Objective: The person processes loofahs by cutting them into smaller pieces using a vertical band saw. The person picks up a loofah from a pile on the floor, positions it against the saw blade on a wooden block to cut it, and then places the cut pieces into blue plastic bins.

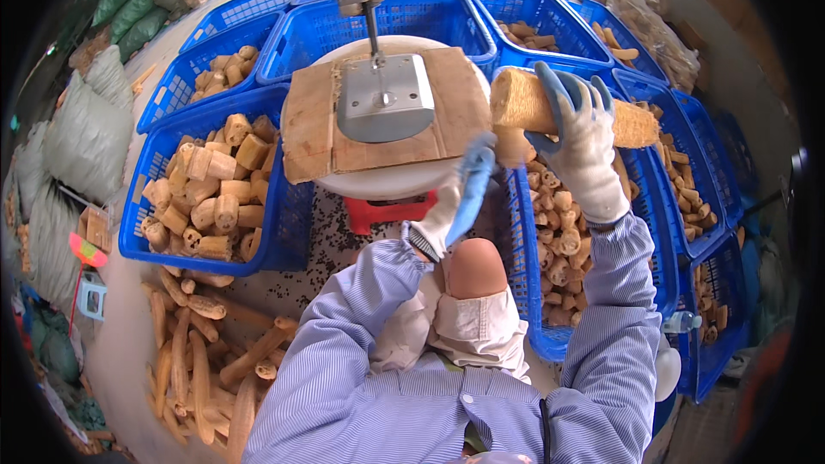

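Judging by that fibrous look, I'd guess the long loofah (522, 100) is light, a bit springy; mid-length's the spot to hold. My right hand (581, 133) has its grip around it above the right-side blue basket (554, 344); left hand (461, 193)'s blurred, can't tell.

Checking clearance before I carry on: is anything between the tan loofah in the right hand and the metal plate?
Nothing visible blocks the direct line from the loofah, gripped in the right hand, to the metal plate; only brown board lies between. The left hand, blurred, is near the board's lower right edge.
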The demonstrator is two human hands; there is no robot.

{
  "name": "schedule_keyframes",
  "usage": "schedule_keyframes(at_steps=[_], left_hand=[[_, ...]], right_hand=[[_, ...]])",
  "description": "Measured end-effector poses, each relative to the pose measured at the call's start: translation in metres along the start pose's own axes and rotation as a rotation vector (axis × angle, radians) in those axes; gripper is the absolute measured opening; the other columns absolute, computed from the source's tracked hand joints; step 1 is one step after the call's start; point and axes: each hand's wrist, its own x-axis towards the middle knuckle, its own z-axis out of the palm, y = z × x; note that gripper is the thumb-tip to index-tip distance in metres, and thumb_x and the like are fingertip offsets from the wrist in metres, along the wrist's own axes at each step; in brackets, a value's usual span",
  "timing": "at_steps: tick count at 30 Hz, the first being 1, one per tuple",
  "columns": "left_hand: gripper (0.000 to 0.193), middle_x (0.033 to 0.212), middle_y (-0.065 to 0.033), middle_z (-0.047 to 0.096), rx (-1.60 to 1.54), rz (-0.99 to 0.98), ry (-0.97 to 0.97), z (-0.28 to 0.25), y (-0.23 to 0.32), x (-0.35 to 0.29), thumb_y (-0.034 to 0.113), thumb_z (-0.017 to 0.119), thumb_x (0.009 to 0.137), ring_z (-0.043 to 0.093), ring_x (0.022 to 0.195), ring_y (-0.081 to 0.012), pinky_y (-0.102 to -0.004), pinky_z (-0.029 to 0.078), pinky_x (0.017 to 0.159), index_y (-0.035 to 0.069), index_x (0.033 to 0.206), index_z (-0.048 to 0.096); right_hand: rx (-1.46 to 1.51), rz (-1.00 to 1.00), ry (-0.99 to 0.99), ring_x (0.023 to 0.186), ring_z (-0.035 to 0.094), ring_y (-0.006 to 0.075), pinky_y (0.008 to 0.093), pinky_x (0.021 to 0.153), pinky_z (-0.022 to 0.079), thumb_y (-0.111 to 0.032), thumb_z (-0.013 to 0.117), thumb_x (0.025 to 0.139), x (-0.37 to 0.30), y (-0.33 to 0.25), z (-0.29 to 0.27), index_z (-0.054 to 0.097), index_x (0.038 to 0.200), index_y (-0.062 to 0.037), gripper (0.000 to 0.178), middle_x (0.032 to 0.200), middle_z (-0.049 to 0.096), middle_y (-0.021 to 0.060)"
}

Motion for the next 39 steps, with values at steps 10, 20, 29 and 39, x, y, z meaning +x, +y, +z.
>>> schedule_keyframes(at_steps=[10, 20, 29, 39], left_hand=[[0.048, 0.117, -0.0006, 0.061, 0.031, -0.017, -0.077, -0.005, 0.060, -0.017, 0.035, 0.063, 0.098, 0.057, 0.102, -0.0076, -0.0257, 0.051, 0.081, 0.009, 0.138, 0.055], [0.050, 0.135, -0.0029, 0.056, 0.390, 0.169, 0.061, -0.138, 0.114, -0.025, 0.007, 0.069, 0.089, 0.055, 0.115, -0.0140, -0.0294, 0.045, 0.100, 0.009, 0.137, 0.055], [0.060, 0.142, -0.0079, 0.055, 0.556, 0.173, 0.131, -0.211, 0.131, 0.018, -0.003, 0.074, 0.083, 0.051, 0.131, -0.0194, -0.0314, 0.041, 0.112, 0.005, 0.139, 0.053], [0.071, 0.147, -0.0091, 0.051, 0.591, 0.260, 0.159, -0.208, 0.118, 0.019, -0.005, 0.072, 0.085, 0.045, 0.138, -0.0228, -0.0339, 0.042, 0.112, 0.006, 0.148, 0.042]], right_hand=[[-0.117, -0.195, 0.012, 0.132, 0.046, 0.0267, 0.0644, 0.113, 0.024, -0.022, 0.082, 0.067, -0.077, -0.033, 0.004, 0.047, 0.146, -0.0292, 0.086, 0.135, 0.053, 0.0053], [-0.033, -0.061, -0.478, 0.134, 0.047, 0.0242, 0.0567, 0.119, 0.019, -0.051, 0.083, 0.071, 0.021, -0.053, 0.090, 0.045, 0.147, -0.0342, 0.087, 0.137, 0.055, 0.0025], [0.076, -0.013, -0.349, 0.130, 0.049, 0.0273, 0.0531, 0.120, 0.018, -0.047, 0.083, 0.072, 0.047, -0.087, 0.167, 0.051, 0.144, -0.0355, 0.079, 0.138, 0.056, 0.0051], [0.060, -0.087, -0.243, 0.127, 0.052, 0.0279, 0.0550, 0.119, 0.021, -0.044, 0.083, 0.072, 0.047, -0.079, 0.179, 0.052, 0.142, -0.0325, 0.078, 0.134, 0.058, 0.0059]])
